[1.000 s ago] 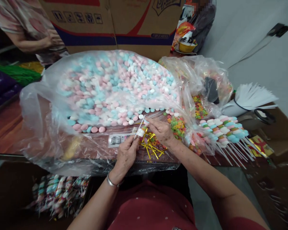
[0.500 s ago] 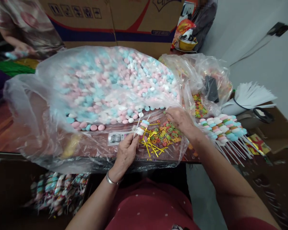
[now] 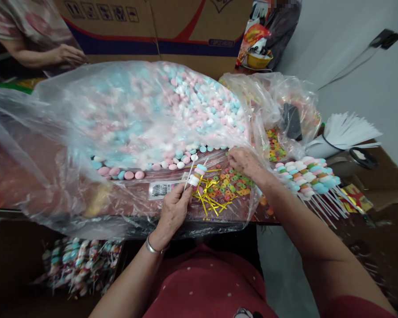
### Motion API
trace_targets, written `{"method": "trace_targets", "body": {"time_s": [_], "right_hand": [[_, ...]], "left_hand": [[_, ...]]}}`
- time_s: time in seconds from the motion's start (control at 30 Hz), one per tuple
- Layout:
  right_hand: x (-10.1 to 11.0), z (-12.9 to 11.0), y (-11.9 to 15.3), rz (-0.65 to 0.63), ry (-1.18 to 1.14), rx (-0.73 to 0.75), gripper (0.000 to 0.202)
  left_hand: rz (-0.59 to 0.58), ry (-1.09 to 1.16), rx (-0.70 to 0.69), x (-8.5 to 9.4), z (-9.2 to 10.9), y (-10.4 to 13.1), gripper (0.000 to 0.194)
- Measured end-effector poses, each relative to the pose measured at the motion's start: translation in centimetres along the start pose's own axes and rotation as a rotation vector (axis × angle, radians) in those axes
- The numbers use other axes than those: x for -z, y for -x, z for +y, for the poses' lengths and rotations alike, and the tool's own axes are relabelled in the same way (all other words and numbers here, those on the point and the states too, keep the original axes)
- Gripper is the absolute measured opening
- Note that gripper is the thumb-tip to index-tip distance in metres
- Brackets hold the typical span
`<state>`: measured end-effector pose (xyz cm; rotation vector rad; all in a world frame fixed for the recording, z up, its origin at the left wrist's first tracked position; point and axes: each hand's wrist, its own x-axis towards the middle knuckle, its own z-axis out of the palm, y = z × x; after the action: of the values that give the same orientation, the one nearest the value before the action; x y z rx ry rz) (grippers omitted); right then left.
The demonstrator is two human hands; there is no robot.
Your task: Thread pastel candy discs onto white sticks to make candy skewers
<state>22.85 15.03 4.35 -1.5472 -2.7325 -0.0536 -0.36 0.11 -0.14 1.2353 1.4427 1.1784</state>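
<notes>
My left hand (image 3: 175, 206) is closed around a candy skewer (image 3: 198, 172) threaded with blue, pink and white marshmallows and an orange-brown piece. Beside it the same hand holds a second white stick (image 3: 189, 173) with a white piece at its tip. My right hand (image 3: 245, 161) is at the far edge of the gummy rings (image 3: 230, 183), its fingers pinched together; whatever they hold is hidden. Gold twist ties (image 3: 215, 204) lie scattered between the hands. Just beyond is a big clear plastic bag (image 3: 119, 132) of pastel marshmallows (image 3: 199, 101).
At right lie finished-looking marshmallow skewers (image 3: 307, 176) next to a container of white sticks (image 3: 345, 132). A box below left holds wrapped skewers (image 3: 81, 265). A large cardboard box (image 3: 185, 26) stands behind. Another person's hand (image 3: 69, 55) is at upper left.
The plastic bag's left side has spread out further left. The other person's hand has moved right and up. My own hands have hardly moved.
</notes>
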Motion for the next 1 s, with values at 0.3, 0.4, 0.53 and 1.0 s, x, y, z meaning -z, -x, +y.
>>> {"method": "trace_targets", "body": {"time_s": [0.3, 0.4, 0.53, 1.0], "right_hand": [[0.0, 0.6, 2.3, 0.017, -0.159, 0.289, 0.022], [0.0, 0.4, 2.7, -0.009, -0.063, 0.278, 0.019], [0.5, -0.4, 2.7, -0.043, 0.026, 0.241, 0.017], [0.4, -3.0, 1.9, 0.215, -0.846, -0.197, 0.009]], "left_hand": [[-0.004, -0.014, 0.012, 0.1, 0.1, 0.1, 0.024], [0.003, -0.01, 0.018, 0.0, 0.3, 0.1, 0.022], [0.005, -0.019, 0.02, 0.0, 0.4, 0.1, 0.023], [-0.032, -0.135, -0.051, -0.1, 0.4, 0.0, 0.025]]}}
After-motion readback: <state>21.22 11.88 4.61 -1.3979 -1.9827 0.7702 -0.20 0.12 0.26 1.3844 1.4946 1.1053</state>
